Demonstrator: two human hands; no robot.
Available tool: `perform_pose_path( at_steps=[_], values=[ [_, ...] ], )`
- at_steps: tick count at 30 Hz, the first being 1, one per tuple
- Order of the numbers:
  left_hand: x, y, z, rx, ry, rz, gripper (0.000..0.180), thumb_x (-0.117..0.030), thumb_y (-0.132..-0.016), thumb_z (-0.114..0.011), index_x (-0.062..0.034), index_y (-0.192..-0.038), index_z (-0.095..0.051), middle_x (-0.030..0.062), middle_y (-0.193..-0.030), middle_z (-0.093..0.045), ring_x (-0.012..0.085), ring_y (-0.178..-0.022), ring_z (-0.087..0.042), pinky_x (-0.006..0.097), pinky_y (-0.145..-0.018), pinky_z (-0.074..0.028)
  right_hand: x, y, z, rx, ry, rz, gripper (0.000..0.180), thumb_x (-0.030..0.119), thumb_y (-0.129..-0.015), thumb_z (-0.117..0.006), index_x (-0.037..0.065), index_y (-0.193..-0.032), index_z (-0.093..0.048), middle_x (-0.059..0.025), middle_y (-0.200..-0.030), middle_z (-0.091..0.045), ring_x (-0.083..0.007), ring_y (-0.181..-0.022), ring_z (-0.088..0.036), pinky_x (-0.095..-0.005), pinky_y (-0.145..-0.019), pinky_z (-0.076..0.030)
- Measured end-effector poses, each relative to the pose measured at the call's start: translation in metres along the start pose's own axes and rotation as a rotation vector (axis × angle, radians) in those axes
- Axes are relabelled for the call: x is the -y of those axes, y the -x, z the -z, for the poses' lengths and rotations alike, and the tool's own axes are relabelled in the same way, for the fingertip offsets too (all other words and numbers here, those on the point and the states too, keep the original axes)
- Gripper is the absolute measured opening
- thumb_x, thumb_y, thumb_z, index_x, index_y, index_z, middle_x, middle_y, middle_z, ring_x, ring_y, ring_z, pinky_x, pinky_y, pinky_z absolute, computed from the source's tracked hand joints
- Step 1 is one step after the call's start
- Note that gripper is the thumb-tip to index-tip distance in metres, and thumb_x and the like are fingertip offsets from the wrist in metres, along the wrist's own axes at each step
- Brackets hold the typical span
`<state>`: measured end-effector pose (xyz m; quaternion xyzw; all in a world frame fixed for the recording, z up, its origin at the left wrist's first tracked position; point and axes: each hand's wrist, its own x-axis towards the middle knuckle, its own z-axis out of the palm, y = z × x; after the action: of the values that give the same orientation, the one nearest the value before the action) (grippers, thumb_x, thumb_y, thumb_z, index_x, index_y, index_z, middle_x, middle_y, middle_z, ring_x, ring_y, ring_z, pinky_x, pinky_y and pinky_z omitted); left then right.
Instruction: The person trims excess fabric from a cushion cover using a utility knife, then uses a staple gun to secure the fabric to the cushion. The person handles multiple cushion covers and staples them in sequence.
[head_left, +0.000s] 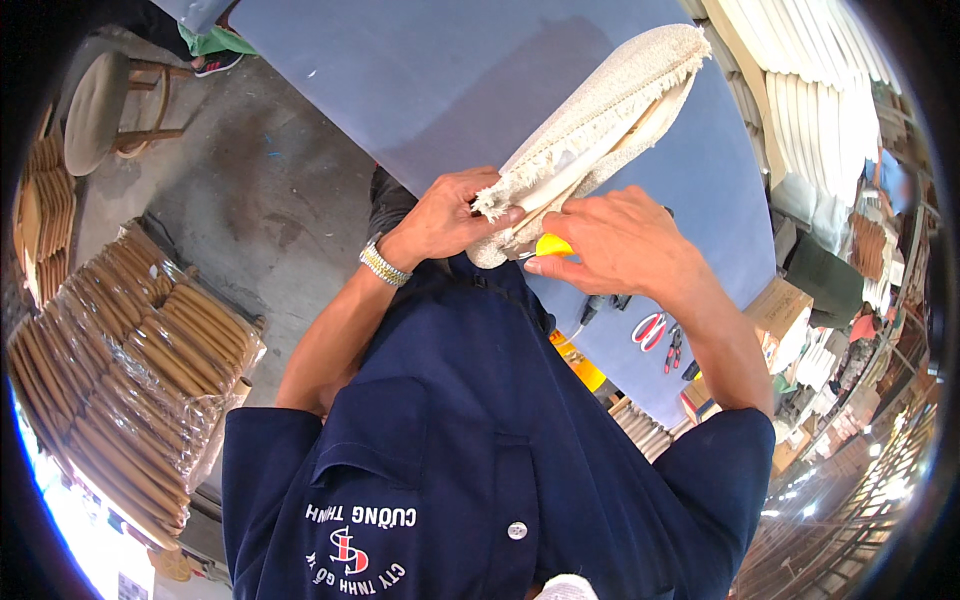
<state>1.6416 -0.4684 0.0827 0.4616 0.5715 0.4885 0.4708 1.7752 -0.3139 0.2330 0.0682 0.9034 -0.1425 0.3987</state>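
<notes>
1. Head view: upholstered seat pad (600, 110), underside up on the blue table (400, 80).
2. Left hand (450, 215): fingers closed, pinching frayed fabric edge (495, 200) taut.
3. Right hand (620, 245): fingers curled around yellow-handled tool (552, 245), at that edge.

Navy work shirt, bare forearms, metal watch

The shirt (470, 440) is dark navy with short sleeves, a collar, a buttoned placket showing one pale button (517, 530), and a chest pocket. White lettering and a red-and-white emblem (349, 552) sit on the chest. A silver and gold link watch (384, 264) circles the left wrist.
</notes>
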Motion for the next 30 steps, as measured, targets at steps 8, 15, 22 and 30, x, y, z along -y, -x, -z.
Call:
perform_pose_path(
  at_steps=[8,15,22,30],
  values=[
    [0.0002,0.0006,-0.0015,-0.02,0.035,-0.027,0.028,-0.018,-0.093,-0.077,-0.0001,-0.113,-0.07,0.0093,-0.104,-0.069,0.016,-0.09,-0.065,0.033,-0.078,-0.052,-0.0018,0.0008,0.0006,-0.013,-0.055,0.023,0.05,0.056,-0.095,-0.057,0.012,-0.11,-0.072,-0.0116,-0.092,-0.072,-0.0359,-0.086,-0.07,-0.0489,-0.074,-0.051],
    [0.0001,-0.0003,-0.0053,-0.088,0.055,-0.109,0.025,-0.022,-0.092,-0.076,0.0005,-0.104,-0.071,0.0113,-0.093,-0.069,0.0221,-0.079,-0.066,0.037,-0.069,-0.053,-0.0037,-0.0034,-0.0041,-0.037,-0.061,0.037,0.049,0.055,-0.093,-0.059,0.009,-0.104,-0.073,-0.0134,-0.089,-0.072,-0.0368,-0.084,-0.07,-0.0493,-0.071,-0.052],
    [0.0044,-0.0002,-0.008,-0.097,0.095,-0.106,0.026,-0.023,-0.092,-0.077,0.0004,-0.103,-0.071,0.0108,-0.093,-0.069,0.0219,-0.078,-0.067,0.036,-0.069,-0.053,-0.0048,-0.0043,-0.0034,-0.02,-0.081,0.034,0.048,0.054,-0.093,-0.061,0.009,-0.1,-0.073,-0.0137,-0.089,-0.072,-0.0374,-0.085,-0.07,-0.0494,-0.071,-0.052],
    [0.0039,0.002,-0.0065,-0.029,0.06,-0.037,0.027,-0.016,-0.093,-0.076,-0.0013,-0.114,-0.071,0.0093,-0.105,-0.07,0.0171,-0.092,-0.067,0.034,-0.079,-0.053,-0.003,-0.0029,-0.0057,-0.046,-0.087,0.029,0.046,0.053,-0.092,-0.062,0.009,-0.101,-0.073,-0.0123,-0.089,-0.073,-0.0365,-0.085,-0.071,-0.0487,-0.072,-0.053]
  ],
)
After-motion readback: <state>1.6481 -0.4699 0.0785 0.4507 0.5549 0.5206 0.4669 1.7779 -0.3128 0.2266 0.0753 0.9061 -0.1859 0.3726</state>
